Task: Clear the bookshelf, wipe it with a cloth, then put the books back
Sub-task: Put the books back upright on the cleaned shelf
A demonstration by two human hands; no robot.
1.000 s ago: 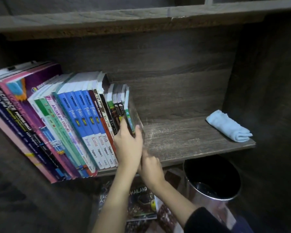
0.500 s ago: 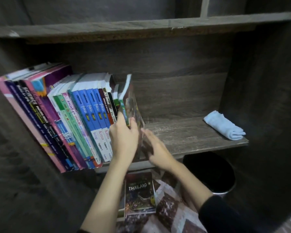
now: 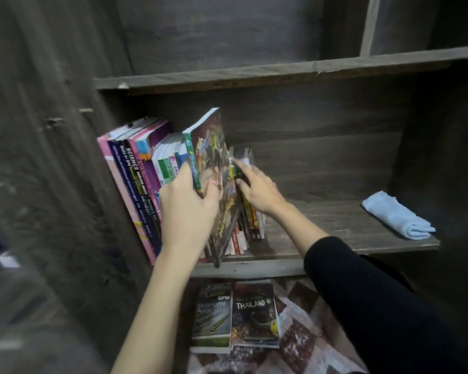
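A row of books point(image 3: 135, 179) stands leaning at the left end of the wooden shelf point(image 3: 322, 228). My left hand point(image 3: 187, 206) grips a colourful-covered book point(image 3: 211, 168) by its spine, pulled up and forward out of the row. My right hand point(image 3: 257, 187) has its fingers straight, touching the thin books point(image 3: 250, 220) just right of it. A folded light-blue cloth point(image 3: 397, 215) lies at the shelf's right end.
Two books lie flat on the patterned floor below the shelf: one marked SPM point(image 3: 214, 317) and one marked THAILAND point(image 3: 254, 314). A dark wooden side panel point(image 3: 52, 157) rises on the left. Another shelf board point(image 3: 254, 74) runs above.
My left hand has pulled the colourful book up and out from the row. My right hand moved from the shelf edge up to the thin books. The view shifted left and up.
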